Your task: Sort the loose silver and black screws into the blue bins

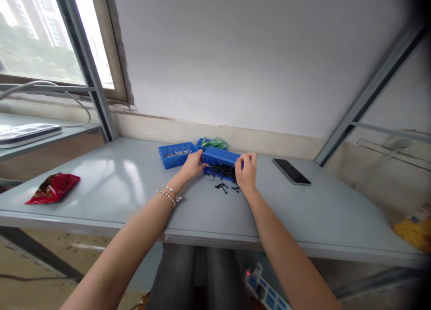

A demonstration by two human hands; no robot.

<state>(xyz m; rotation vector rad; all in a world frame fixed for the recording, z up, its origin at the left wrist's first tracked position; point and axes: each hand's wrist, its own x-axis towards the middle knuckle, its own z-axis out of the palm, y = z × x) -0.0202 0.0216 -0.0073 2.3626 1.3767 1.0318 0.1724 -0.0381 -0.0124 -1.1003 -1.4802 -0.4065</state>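
Note:
A blue plastic bin point(222, 154) is tipped on its side on the table, its open face toward me. Black screws point(224, 170) lie in its mouth, and several loose black ones point(222, 187) are scattered on the tabletop in front. At the bin's left end, my left hand point(192, 164) is closed on its edge. My right hand point(247, 171) grips the right end, fingers bent over the rim. Left of the tipped bin stands another blue bin point(164, 161) with silver screws point(178, 153). Behind, a third blue bin point(199, 142) contains green pieces point(215, 143).
A black phone point(291, 171) lies on the grey table point(134, 184) to the right. A crumpled red packet point(54, 188) is at the far left. Metal posts point(101, 103) rise at both sides, with a wall behind. A power strip point(267, 292) is below the table.

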